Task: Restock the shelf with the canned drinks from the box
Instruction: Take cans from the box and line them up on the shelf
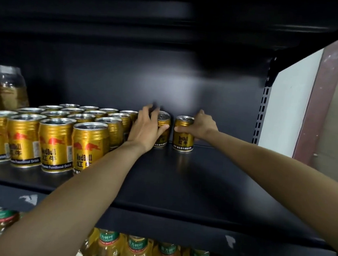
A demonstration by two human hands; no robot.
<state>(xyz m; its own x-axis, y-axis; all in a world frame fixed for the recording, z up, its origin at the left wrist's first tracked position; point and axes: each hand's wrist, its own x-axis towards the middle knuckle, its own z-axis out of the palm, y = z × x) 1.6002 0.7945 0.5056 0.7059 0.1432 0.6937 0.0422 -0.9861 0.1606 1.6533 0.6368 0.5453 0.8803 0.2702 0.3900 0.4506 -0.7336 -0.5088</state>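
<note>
Gold cans (59,133) stand in tight rows on the left half of the dark shelf (210,184), labels facing out. At the back, two more gold cans stand upright, slightly apart. The left hand (146,128) wraps around the left can (162,131), thumb across its front and fingers spread over its top, just beside the rows. The right hand (199,127) grips the right can (183,136) from its right side, thumb across the front. Bottled drinks (150,255) fill the shelf below, and blurred clear bottles (1,87) stand at far left.
</note>
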